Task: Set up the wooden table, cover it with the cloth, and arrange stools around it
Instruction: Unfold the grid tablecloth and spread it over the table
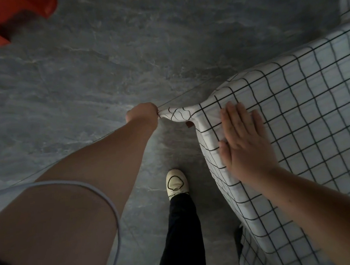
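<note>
1. Head view looks down at a white checked cloth [305, 106] draped over the worktop, hanging past its near corner.
2. Left hand [142, 114] has its fingers clamped on the cloth's corner, holding it out taut to the left.
3. Right hand [245, 140] lies flat on the cloth near the worktop edge, fingers straight and slightly apart.
4. An orange stool [12, 17] stands on the grey floor [103, 65], well apart from the worktop.
5. A pale shoe [176, 183] stands beside the hanging cloth.

Grey marbled floor [83, 76]: red stool [6, 18] far left, cloth-covered table [190, 124], white shoe [176, 183].
</note>
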`<state>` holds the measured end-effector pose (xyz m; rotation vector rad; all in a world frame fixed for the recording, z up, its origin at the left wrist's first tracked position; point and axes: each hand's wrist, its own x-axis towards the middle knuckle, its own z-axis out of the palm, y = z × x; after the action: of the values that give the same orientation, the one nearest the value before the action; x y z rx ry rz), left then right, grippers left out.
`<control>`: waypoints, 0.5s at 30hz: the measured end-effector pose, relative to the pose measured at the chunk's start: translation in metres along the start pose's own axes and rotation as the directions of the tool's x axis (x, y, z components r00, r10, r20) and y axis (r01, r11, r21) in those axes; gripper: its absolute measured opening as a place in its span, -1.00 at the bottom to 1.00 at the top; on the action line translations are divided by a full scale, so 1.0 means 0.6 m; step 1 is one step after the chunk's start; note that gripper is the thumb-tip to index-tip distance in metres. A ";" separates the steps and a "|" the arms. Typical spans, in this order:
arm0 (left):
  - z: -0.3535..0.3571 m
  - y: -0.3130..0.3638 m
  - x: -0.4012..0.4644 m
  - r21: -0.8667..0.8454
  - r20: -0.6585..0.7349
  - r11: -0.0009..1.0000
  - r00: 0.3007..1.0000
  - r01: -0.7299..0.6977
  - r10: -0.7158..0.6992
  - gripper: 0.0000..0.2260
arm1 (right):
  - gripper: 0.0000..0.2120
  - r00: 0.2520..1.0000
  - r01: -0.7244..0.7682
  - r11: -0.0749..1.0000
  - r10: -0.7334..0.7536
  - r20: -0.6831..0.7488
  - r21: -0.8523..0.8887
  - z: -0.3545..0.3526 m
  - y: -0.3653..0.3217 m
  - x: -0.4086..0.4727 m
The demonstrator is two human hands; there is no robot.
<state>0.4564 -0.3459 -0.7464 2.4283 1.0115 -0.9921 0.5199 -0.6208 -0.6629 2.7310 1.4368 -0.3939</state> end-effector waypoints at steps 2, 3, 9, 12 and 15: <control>0.003 -0.003 -0.007 0.032 -0.018 0.998 0.998 0.061 -0.060 -0.80 | -0.33 1.000 0.003 1.000 -0.003 0.014 0.007 -0.001 0.001 0.000; 0.005 -0.002 -0.013 0.038 -0.014 0.996 0.997 0.079 -0.078 -0.78 | -0.33 1.000 0.003 1.000 -0.004 0.025 0.012 -0.002 0.002 -0.001; 0.001 0.013 -0.064 -0.039 -0.035 0.998 0.998 0.048 -0.049 -0.28 | -0.30 0.994 -0.037 0.994 0.025 0.110 0.102 -0.019 -0.004 -0.001; -0.021 0.008 -0.105 -0.058 -0.069 0.998 0.997 0.031 -0.035 -0.20 | -0.27 0.985 -0.079 0.984 0.053 0.162 0.158 -0.040 -0.012 0.003; -0.043 0.009 -0.148 -0.084 -0.103 0.996 0.994 -0.041 0.033 -0.20 | -0.26 0.975 -0.131 0.967 0.086 0.203 0.218 -0.066 -0.019 0.007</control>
<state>0.4277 -0.3796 -0.6654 2.4379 1.0168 -0.8029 0.5214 -0.6053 -0.6243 2.8331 1.2578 -0.8427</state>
